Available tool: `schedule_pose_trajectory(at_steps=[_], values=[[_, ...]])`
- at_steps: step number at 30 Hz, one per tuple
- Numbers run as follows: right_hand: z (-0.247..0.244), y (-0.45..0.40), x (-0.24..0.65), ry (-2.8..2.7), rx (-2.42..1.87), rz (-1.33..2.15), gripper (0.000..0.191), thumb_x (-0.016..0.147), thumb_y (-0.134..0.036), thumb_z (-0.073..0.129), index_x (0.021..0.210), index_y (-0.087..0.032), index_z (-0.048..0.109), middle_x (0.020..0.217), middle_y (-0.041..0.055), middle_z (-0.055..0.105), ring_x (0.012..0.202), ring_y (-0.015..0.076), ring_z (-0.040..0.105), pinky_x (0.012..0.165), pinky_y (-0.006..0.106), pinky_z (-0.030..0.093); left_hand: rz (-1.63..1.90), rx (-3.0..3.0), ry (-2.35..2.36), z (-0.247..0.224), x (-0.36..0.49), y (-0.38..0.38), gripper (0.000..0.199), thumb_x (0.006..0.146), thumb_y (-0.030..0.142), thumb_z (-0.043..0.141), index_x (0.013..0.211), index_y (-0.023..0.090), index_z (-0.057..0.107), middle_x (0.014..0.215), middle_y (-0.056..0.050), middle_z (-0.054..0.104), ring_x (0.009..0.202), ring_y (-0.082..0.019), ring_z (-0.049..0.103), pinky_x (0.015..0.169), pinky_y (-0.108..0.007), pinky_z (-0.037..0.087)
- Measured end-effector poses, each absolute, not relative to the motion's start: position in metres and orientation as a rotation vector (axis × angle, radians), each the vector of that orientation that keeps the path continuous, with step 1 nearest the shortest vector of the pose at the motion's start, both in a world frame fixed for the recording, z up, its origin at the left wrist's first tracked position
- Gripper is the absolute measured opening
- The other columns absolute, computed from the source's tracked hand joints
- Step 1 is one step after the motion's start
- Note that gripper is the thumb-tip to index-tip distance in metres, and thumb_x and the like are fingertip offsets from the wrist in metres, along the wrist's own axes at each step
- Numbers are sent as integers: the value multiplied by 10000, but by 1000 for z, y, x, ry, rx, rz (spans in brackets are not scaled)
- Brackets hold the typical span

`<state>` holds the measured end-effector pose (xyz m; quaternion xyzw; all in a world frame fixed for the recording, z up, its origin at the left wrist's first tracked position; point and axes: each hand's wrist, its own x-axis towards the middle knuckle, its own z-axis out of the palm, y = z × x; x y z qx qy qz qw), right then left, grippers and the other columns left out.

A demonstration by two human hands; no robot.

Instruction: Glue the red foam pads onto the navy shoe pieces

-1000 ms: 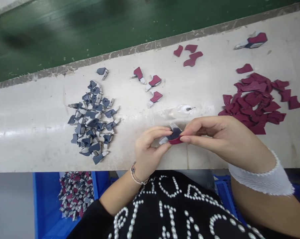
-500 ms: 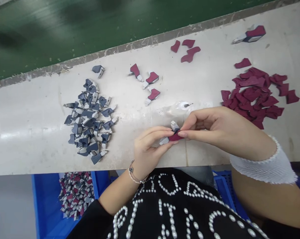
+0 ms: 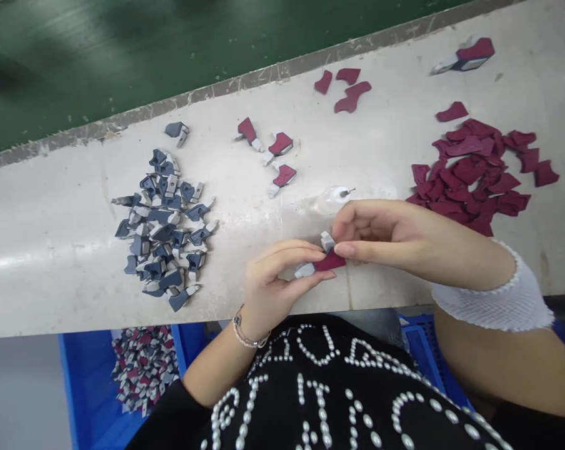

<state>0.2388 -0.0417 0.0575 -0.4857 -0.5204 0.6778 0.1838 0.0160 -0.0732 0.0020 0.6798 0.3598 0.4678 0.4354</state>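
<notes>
maroon-faced part (image 3: pixel 328 261) is being held over tabletop (image 3: pixel 67 269) nr edge, l hand (image 3: pixel 274 276) gripping it, prob for steadiness, r hand (image 3: pixel 385 234) pinching its rim; grey pile (image 3: pixel 164 216) & maroon pile (image 3: pixel 465 169) are flanking, prob for quick reach

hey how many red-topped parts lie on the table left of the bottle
3: far part, middle part, near part closest to the bottle; the pile may hide more.

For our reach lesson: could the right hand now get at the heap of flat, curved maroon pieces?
Probably yes: the heap lies near the right hand, nothing visible between, though that hand is at the angular grey-and-maroon part in the left hand.
</notes>
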Motion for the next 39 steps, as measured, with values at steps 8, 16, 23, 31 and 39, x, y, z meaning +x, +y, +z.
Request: schedule_pose_trajectory(at_steps=[8, 16, 23, 31, 39], values=[[54, -50, 236, -1685, -1309, 1832, 351, 1000, -536, 584, 898, -218, 692, 760, 2, 639, 694, 158, 575, 612, 294, 448, 1165, 1611, 852, 5, 16, -74, 358, 755, 118, 886, 1074, 233, 771, 1022, -33, 816, 942, -158, 785, 857, -281, 689], [48, -47, 235, -1653, -1210, 1904, 337, 1002, -529, 568, 918, -216, 662, 794, 9, 651, 729, 168, 592, 672, 307, 484, 1184, 1612, 869, 3, 17, -77, 394, 742, 95, 889, 1093, 238, 780, 1037, -29, 824, 951, -163, 793, 853, -285, 698], [58, -63, 216, -1872, -1427, 1364, 284, 1064, -360, 446, 853, -224, 579, 762, 5, 610, 675, 155, 551, 645, 312, 415, 1252, 1568, 950, 0, 20, -82, 423, 759, 80, 876, 1124, 272, 780, 1058, -21, 815, 996, -161, 782, 884, -295, 691], [53, -73, 218, -2156, -1257, 1068, 299, 1087, -280, 398, 1247, -132, 603, 1049, 112, 722, 933, 239, 686, 777, 373, 524, 1115, 1334, 1094, 3, 19, -90, 373, 816, 219, 861, 1172, 253, 754, 1075, -42, 827, 937, -176, 813, 823, -274, 716], [58, -72, 226, -2329, -1110, 1044, 377, 1040, -185, 413, 1332, -128, 644, 1027, 114, 749, 930, 268, 705, 810, 411, 562, 965, 1359, 1100, 15, 11, -84, 208, 755, 224, 906, 879, 191, 743, 857, -32, 830, 768, -177, 811, 725, -270, 716]])
